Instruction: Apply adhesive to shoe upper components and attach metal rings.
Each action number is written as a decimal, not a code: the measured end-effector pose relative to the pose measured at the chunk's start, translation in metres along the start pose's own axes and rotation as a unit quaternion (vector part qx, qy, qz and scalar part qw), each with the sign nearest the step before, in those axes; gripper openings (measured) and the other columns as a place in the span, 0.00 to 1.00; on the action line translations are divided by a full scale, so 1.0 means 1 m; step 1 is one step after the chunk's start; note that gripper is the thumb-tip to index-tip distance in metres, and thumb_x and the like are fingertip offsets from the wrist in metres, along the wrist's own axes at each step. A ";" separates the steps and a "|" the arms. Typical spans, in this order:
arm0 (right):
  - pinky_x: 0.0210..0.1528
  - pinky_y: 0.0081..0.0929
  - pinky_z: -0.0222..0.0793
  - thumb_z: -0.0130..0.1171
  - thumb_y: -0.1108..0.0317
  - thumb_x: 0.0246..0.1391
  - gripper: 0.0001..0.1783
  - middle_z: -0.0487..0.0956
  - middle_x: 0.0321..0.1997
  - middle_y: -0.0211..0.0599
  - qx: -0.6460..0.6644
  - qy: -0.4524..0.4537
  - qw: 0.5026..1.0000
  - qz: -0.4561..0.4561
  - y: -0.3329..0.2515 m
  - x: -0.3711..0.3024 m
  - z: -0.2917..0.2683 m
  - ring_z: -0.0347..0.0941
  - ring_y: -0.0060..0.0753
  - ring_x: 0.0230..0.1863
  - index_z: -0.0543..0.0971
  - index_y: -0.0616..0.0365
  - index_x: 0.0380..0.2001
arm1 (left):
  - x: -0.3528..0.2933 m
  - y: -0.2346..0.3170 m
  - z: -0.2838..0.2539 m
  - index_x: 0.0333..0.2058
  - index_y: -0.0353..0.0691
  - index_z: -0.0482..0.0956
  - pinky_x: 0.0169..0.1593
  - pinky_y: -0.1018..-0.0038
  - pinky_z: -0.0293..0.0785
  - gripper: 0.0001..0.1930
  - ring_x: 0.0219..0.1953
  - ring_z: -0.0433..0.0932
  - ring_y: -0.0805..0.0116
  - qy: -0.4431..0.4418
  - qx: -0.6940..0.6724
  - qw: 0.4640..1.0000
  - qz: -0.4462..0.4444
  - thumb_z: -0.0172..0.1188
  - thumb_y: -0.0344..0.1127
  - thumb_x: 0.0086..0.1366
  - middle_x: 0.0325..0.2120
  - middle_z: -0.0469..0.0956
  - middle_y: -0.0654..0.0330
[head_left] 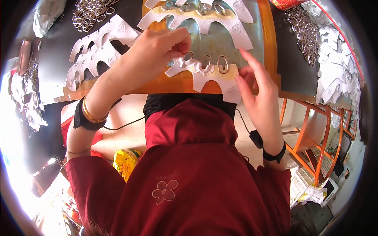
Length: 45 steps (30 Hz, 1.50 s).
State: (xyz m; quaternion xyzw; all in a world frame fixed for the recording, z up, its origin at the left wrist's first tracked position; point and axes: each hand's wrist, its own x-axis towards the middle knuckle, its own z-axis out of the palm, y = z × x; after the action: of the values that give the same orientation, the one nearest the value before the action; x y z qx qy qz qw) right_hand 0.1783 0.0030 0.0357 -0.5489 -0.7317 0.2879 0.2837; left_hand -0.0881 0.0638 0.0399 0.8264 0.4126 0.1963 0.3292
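A white scalloped strip (226, 87), yellowish along its upper edge, lies before me on the work board. Several silver oval rings (223, 65) stand along its upper edge, and the tabs on its left part are folded and crumpled. My left hand (162, 46) is over the strip's left end, fingertips pinched together; what they hold is hidden. At the right end, my right hand (258, 83) has its fingers apart. Its thumb rests by the strip's edge and its index finger points up toward another white strip (204, 24), which also carries rings.
More white scalloped strips (94, 59) lie on the left. Piles of metal rings (88, 13) sit at the far left and far right (303, 33). White cut pieces (336, 67) heap at the right edge. An orange-framed chair (311, 133) stands below the table at right.
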 end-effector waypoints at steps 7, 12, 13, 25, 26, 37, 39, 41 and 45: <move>0.31 0.24 0.68 0.64 0.77 0.54 0.31 0.74 0.31 0.31 0.019 0.027 0.999 0.013 0.005 -0.019 0.008 0.67 0.23 0.26 0.72 0.52 0.62 | -0.002 -0.008 0.009 0.42 0.38 0.80 0.44 0.64 0.74 0.10 0.42 0.79 0.55 0.111 0.188 0.974 0.068 0.62 0.29 0.61 0.42 0.79 0.57; 0.32 0.24 0.68 0.67 0.78 0.48 0.33 0.76 0.32 0.30 0.082 -0.037 0.992 0.084 -0.001 -0.003 0.008 0.68 0.23 0.27 0.74 0.51 0.60 | 0.013 0.034 0.029 0.49 0.41 0.78 0.48 0.63 0.73 0.16 0.47 0.78 0.54 0.086 0.148 0.981 0.093 0.63 0.29 0.61 0.42 0.79 0.55; 0.32 0.24 0.68 0.67 0.78 0.48 0.33 0.76 0.32 0.30 0.080 -0.037 0.993 0.081 0.000 -0.001 0.009 0.68 0.23 0.27 0.74 0.51 0.60 | 0.022 0.030 0.032 0.50 0.40 0.78 0.49 0.67 0.73 0.14 0.47 0.79 0.56 0.095 0.085 0.988 0.088 0.59 0.34 0.66 0.42 0.80 0.53; 0.48 0.20 0.75 0.59 0.81 0.59 0.27 0.75 0.42 0.31 0.287 0.021 0.957 -0.031 0.001 -0.013 0.026 0.76 0.21 0.44 0.70 0.57 0.62 | 0.062 0.015 -0.008 0.44 0.30 0.79 0.38 0.81 0.70 0.42 0.35 0.76 0.76 -0.311 -0.336 0.860 -0.227 0.38 0.71 0.70 0.35 0.80 0.60; 0.47 0.20 0.74 0.59 0.81 0.59 0.28 0.74 0.42 0.32 0.301 0.025 0.953 -0.025 0.000 -0.013 0.027 0.77 0.22 0.45 0.70 0.57 0.62 | 0.062 0.011 -0.006 0.44 0.30 0.79 0.38 0.81 0.70 0.42 0.35 0.76 0.76 -0.311 -0.337 0.859 -0.227 0.38 0.71 0.70 0.35 0.80 0.60; 0.47 0.22 0.75 0.62 0.81 0.56 0.31 0.76 0.43 0.36 0.363 -0.010 0.931 0.031 -0.002 -0.011 0.026 0.78 0.25 0.45 0.69 0.59 0.63 | 0.066 0.015 -0.005 0.35 0.37 0.70 0.34 0.80 0.68 0.13 0.28 0.69 0.82 -0.375 -0.238 0.891 -0.094 0.67 0.31 0.57 0.26 0.74 0.70; 0.47 0.22 0.75 0.62 0.81 0.55 0.31 0.78 0.41 0.36 0.396 -0.030 0.914 0.078 -0.006 -0.009 0.024 0.78 0.25 0.43 0.69 0.59 0.62 | 0.066 0.027 -0.009 0.34 0.37 0.70 0.33 0.79 0.67 0.12 0.26 0.67 0.82 -0.367 -0.181 0.908 -0.087 0.65 0.30 0.56 0.25 0.72 0.71; 0.46 0.22 0.75 0.62 0.82 0.54 0.31 0.79 0.40 0.36 0.370 -0.029 0.924 0.088 -0.005 -0.008 0.025 0.78 0.24 0.41 0.70 0.58 0.62 | 0.065 0.038 -0.010 0.33 0.37 0.69 0.33 0.79 0.66 0.10 0.26 0.66 0.81 -0.335 -0.095 0.933 -0.092 0.61 0.28 0.53 0.23 0.67 0.71; 0.40 0.20 0.76 0.62 0.83 0.53 0.29 0.79 0.36 0.35 0.253 0.020 0.965 0.071 -0.009 -0.009 0.028 0.78 0.21 0.36 0.73 0.58 0.59 | 0.071 0.023 -0.006 0.29 0.38 0.68 0.35 0.77 0.68 0.10 0.27 0.67 0.79 -0.360 -0.121 0.922 -0.071 0.61 0.29 0.52 0.22 0.67 0.69</move>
State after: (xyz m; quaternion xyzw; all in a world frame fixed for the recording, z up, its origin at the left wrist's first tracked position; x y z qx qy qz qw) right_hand 0.1540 -0.0113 0.0224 -0.5153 -0.5881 0.4723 0.4069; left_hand -0.0376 0.1131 0.0645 0.7637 0.2973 -0.0902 0.5659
